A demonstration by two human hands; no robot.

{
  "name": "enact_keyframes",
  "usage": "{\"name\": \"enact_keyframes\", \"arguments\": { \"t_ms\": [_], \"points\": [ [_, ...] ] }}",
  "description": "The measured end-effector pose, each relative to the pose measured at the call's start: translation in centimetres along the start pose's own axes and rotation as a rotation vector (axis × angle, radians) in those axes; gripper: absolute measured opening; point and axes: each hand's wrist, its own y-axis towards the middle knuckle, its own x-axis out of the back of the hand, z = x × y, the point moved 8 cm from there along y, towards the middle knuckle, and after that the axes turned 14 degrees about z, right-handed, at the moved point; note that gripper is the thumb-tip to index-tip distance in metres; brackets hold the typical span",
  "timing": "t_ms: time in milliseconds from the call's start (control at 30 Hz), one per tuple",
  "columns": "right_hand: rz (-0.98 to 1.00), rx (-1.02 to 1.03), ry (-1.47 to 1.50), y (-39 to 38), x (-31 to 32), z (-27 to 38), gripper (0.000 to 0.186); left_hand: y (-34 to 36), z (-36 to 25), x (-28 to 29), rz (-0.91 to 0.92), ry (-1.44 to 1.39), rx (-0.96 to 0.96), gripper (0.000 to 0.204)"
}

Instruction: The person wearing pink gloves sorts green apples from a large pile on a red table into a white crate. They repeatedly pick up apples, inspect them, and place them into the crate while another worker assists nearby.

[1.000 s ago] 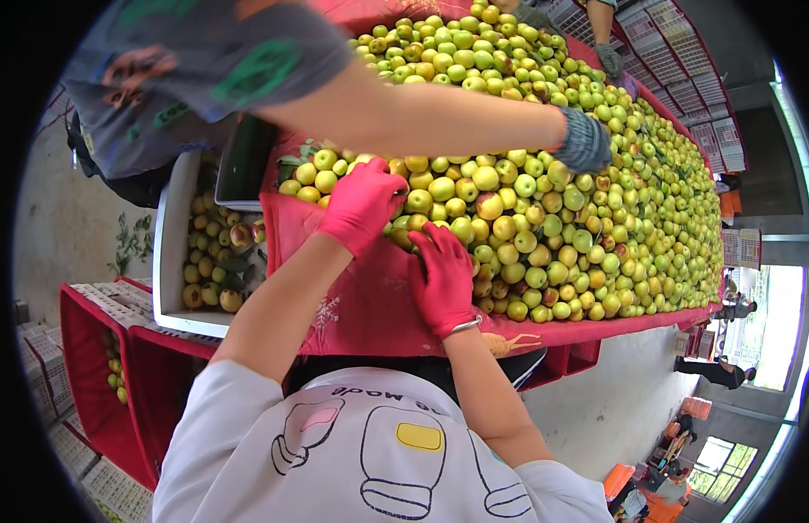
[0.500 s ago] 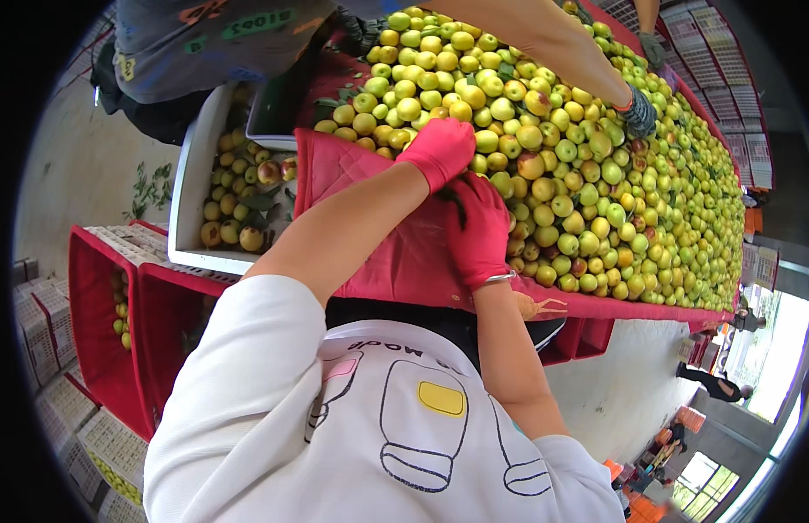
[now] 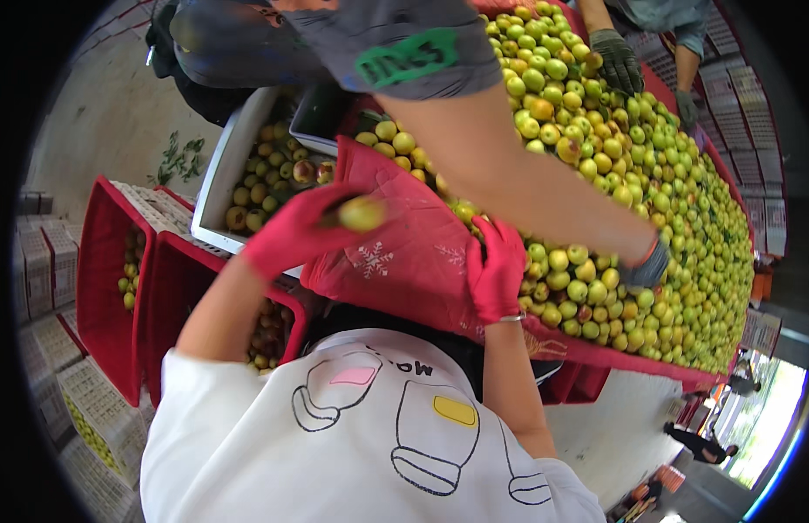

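My left hand (image 3: pixel 304 231), in a pink glove, is closed around a small round yellow-green fruit (image 3: pixel 361 213), blurred by motion. It hovers over the left part of the red quilted cloth (image 3: pixel 396 244), near a white bin (image 3: pixel 214 209) of browner, blemished fruit. At the front edge of the big fruit pile (image 3: pixel 587 288) is my right hand (image 3: pixel 498 275), also pink-gloved. Its thumb and fingers are apart, touching the nearest fruit; nothing held shows between them.
A co-worker's bare forearm (image 3: pixel 509 166) crosses just beyond my right hand, its gloved hand (image 3: pixel 650 263) in the pile. More gloved hands (image 3: pixel 618 61) work at the far side. Red-lined crates (image 3: pixel 117 288) stand at lower left, and a dark tray (image 3: pixel 321 118) adjoins the bin.
My left hand has swung left from the pile toward the white bin, carrying a fruit. My right hand has shifted slightly. The co-worker's arm now reaches lower across the pile.
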Motion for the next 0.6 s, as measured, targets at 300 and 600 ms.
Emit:
{"name": "enact_keyframes", "arguments": {
  "t_ms": [300, 600],
  "points": [
    [0.044, -0.035, 0.131, -0.3, -3.0, -2.8, 0.053, -40.8, 16.8, 8.6, -0.38, 0.725, 1.231, 0.042],
    [0.132, 0.023, 0.211, 0.1, -2.3, -0.7, 0.054, -17.2, 6.5, 8.9, -0.438, 0.55, 0.515, 0.028]
  ]
}}
